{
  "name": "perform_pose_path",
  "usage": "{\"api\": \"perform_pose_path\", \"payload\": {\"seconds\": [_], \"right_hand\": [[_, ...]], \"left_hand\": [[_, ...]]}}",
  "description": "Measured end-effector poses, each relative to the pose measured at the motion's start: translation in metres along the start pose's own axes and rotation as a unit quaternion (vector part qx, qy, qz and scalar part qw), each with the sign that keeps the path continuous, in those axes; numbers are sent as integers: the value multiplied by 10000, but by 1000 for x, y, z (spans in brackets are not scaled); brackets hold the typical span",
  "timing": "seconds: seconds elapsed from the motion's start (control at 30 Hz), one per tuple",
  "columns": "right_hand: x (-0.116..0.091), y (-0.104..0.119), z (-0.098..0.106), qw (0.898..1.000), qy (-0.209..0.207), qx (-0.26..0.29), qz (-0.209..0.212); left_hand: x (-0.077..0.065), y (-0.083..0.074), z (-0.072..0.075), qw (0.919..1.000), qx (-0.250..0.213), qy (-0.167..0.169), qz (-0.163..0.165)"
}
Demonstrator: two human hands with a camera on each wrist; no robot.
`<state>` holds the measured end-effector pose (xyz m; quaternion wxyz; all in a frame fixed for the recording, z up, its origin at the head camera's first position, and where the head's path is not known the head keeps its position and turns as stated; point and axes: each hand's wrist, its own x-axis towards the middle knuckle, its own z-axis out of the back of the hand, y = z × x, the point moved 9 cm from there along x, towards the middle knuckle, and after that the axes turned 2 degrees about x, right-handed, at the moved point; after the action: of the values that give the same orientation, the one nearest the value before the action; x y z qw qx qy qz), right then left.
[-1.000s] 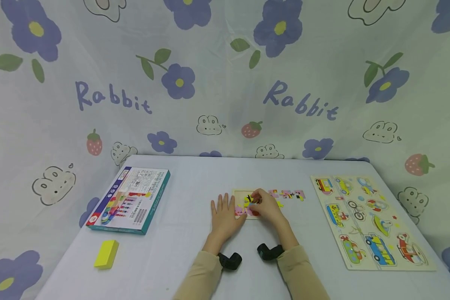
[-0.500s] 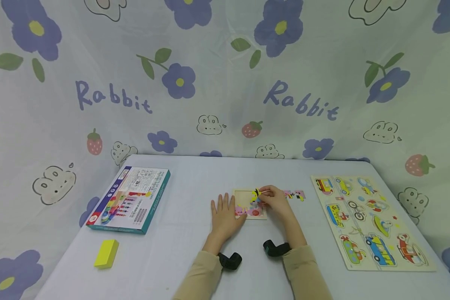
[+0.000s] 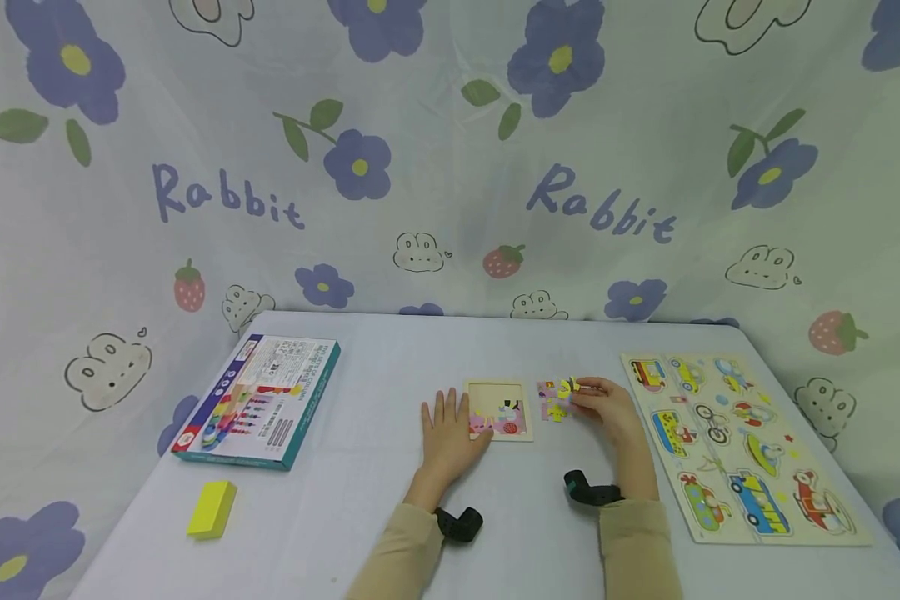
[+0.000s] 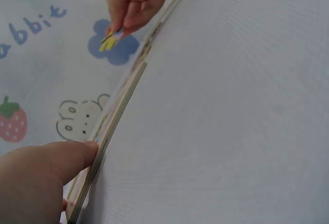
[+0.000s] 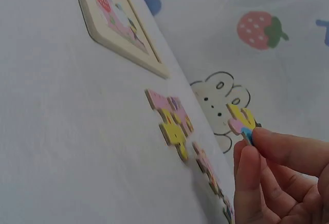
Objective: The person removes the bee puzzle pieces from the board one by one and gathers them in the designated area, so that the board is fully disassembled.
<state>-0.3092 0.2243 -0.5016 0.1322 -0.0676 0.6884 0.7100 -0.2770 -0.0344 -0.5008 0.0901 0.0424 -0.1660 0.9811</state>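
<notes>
The left hand lies flat with its fingers straight. Its thumb touches the square, pale wooden puzzle frame just to its right. The right hand pinches a flat yellow, pink and blue puzzle piece. Other pink and yellow puzzle pieces lie just left of that hand.

a yellow jigsaw piece with pink and blue patches was pinched, tilted and raised, between the thumb and fingers of the right hand. the square, pale wooden puzzle tray lay flat, the left hand's thumb on it; mostly pink fitted pieces, one bearing a red round shape, filled its near part, plain wood showing beyond. loose pink and yellow jigsaw pieces lay flat just right of the tray.
</notes>
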Motion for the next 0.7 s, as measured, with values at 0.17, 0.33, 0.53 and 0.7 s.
{"api": "perform_pose_path", "payload": {"seconds": [0.17, 0.33, 0.53, 0.7], "right_hand": [[-6, -8, 20, 9988, -85, -299, -370], [-7, -14, 25, 9975, -41, -461, -525], [-7, -15, 24, 9948, -96, -870, -525], [-7, -15, 22, 9908, -175, -1251, -495]], "left_hand": [[0, 0, -1, 10000, -35, -9, -5], [1, 1, -2, 10000, -16, -1, -7], [1, 1, -2, 10000, 15, -55, -45], [1, 1, -2, 10000, 5, -41, -32]]}}
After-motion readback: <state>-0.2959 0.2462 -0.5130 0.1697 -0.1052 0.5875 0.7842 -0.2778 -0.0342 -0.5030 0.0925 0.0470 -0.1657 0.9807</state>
